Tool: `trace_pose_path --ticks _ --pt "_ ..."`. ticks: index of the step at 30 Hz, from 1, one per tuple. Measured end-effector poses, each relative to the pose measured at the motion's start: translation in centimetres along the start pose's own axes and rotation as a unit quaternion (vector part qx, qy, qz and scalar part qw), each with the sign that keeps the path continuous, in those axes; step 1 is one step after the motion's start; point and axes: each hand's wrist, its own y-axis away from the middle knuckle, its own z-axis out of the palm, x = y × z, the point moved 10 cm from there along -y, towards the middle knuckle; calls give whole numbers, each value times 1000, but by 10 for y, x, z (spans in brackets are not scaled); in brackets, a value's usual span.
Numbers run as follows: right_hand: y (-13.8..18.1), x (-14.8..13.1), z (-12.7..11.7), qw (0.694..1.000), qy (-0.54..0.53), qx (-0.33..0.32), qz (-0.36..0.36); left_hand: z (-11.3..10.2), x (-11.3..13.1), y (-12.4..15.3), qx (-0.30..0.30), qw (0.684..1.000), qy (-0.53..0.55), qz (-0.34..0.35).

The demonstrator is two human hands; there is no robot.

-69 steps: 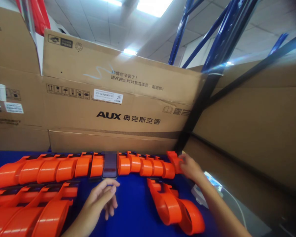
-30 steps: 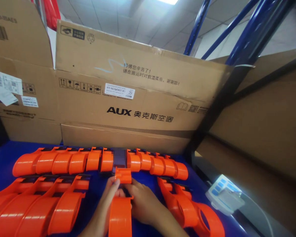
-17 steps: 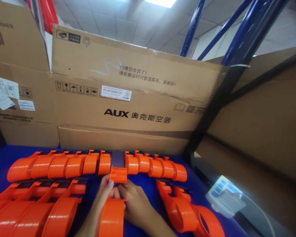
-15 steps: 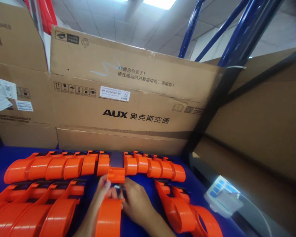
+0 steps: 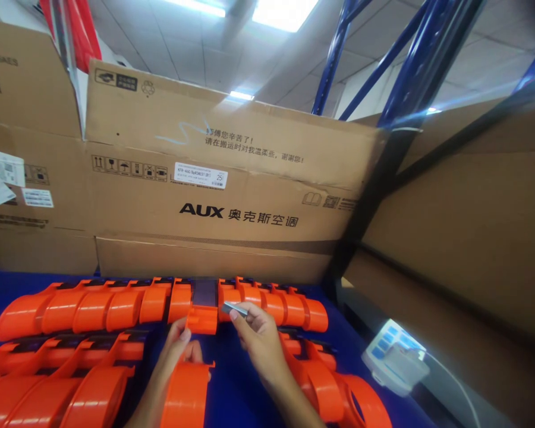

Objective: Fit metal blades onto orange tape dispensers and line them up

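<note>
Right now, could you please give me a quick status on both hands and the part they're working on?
Left hand grips orange plastic tape dispenser. Right hand pinches small grey metal strip, raised off the dispenser. Rows of orange dispensers crowd both sides on blue table.

blue table [image 5: 245,386] | orange dispensers [image 5: 93,306] in rows | white keypad device [image 5: 395,356] at rt edge

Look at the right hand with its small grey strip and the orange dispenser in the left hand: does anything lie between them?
Nothing visible does. The right hand pinches the grey strip just right of the dispenser held by the left hand; only bare blue table shows in the gap.
</note>
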Motion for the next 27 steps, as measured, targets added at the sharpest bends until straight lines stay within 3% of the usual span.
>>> trace_pose_path --ticks 5,15,22,27 --pt "2 -6 10 999 6 -53 -14 3 3 3 -1 999 -36 13" --pt "5 -12 4 996 63 -48 -41 -5 -7 -13 -4 996 -85 29" --pt "7 -7 15 993 75 -74 -47 -8 -15 -13 -2 994 -110 11" --pt "6 5 6 996 68 1 -52 -10 3 -5 50 988 -133 57"
